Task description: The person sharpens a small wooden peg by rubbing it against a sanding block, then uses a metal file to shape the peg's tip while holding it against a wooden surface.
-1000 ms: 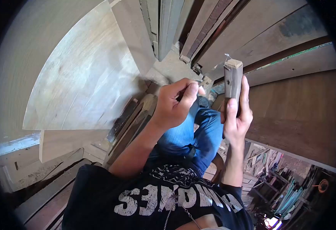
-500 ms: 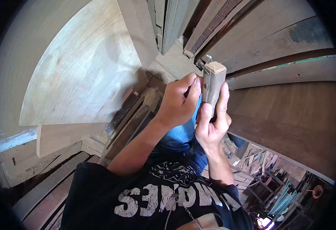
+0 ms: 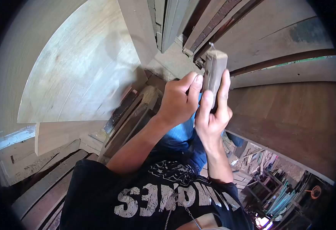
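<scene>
My right hand [image 3: 215, 112] grips a sanding block [image 3: 216, 71], a wooden block that seems to have grey-brown sandpaper wrapped round it. It stands nearly upright, its pale wooden end at the top. A seam or sheet edge runs down its left side, and a thin whitish strand sticks up from the top corner. The thumb lies on the near face and the fingers along the right side. My left hand [image 3: 180, 97] is closed just left of the block, thumb pressed to the curled forefinger. Whatever it pinches, if anything, is hidden.
A large curved pale wooden panel [image 3: 79, 69] lies at the left. Stacked boards [image 3: 49, 184] are at the lower left. Broad wooden planks [image 3: 283, 107] fill the right side. Wood scraps and a coil of orange cord [image 3: 315, 192] lie at the lower right.
The sanding block has risen a little and turned, so more of its seamed left side and less of its top end show. My left hand remains closed beside it.
</scene>
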A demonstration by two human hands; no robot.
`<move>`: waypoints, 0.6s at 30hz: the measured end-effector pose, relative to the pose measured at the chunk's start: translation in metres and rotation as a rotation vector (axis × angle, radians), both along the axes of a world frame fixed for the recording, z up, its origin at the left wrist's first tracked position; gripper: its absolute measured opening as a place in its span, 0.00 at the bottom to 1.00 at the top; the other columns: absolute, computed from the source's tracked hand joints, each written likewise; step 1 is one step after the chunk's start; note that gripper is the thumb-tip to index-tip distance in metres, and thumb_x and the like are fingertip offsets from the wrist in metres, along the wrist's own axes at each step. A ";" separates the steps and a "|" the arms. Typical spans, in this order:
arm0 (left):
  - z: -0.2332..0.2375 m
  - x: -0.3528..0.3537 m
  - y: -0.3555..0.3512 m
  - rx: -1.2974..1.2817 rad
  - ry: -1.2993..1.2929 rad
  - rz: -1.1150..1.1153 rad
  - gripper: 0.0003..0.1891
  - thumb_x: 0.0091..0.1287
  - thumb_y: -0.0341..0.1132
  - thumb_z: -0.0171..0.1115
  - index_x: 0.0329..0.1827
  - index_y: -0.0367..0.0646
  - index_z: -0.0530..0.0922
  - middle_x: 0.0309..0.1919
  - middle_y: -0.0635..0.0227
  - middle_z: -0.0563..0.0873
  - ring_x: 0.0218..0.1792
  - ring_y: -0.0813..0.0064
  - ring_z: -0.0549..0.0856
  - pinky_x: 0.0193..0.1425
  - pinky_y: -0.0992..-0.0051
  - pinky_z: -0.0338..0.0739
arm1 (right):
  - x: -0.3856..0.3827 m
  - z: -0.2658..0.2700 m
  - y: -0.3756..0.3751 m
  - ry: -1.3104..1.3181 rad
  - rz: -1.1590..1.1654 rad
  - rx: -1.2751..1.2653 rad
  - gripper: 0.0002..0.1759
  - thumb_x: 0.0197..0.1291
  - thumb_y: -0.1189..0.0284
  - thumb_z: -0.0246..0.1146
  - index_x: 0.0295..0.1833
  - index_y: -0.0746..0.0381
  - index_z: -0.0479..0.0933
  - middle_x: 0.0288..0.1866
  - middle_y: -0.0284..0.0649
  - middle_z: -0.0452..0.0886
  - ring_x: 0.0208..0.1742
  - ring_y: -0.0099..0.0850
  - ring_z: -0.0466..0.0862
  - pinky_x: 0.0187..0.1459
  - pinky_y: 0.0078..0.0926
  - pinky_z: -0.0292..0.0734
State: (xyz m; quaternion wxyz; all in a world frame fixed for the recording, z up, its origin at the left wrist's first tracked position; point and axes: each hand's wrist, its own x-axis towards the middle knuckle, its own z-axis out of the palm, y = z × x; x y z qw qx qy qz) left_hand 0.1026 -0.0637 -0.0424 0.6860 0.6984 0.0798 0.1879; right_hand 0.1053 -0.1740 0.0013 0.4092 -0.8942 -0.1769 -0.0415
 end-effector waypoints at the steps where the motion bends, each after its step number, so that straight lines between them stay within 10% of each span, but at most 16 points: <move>1: 0.000 0.000 -0.001 0.006 0.019 0.002 0.12 0.76 0.33 0.54 0.32 0.37 0.73 0.19 0.52 0.77 0.18 0.54 0.78 0.25 0.62 0.71 | -0.002 -0.001 -0.001 0.000 -0.003 -0.001 0.31 0.76 0.72 0.52 0.80 0.68 0.57 0.48 0.48 0.89 0.34 0.21 0.83 0.36 0.20 0.79; 3: 0.001 0.000 0.001 0.005 0.027 0.008 0.13 0.76 0.33 0.55 0.32 0.37 0.73 0.19 0.52 0.77 0.19 0.53 0.78 0.26 0.62 0.72 | -0.003 -0.007 0.001 -0.055 0.025 0.107 0.30 0.70 0.76 0.59 0.76 0.71 0.64 0.54 0.60 0.85 0.44 0.38 0.91 0.43 0.29 0.83; 18: 0.001 -0.002 0.001 -0.238 0.146 -0.109 0.16 0.80 0.38 0.51 0.36 0.35 0.76 0.23 0.58 0.81 0.25 0.72 0.77 0.34 0.67 0.75 | 0.002 0.002 0.004 0.049 -0.070 0.080 0.30 0.71 0.75 0.59 0.77 0.66 0.65 0.41 0.52 0.88 0.39 0.32 0.90 0.39 0.27 0.82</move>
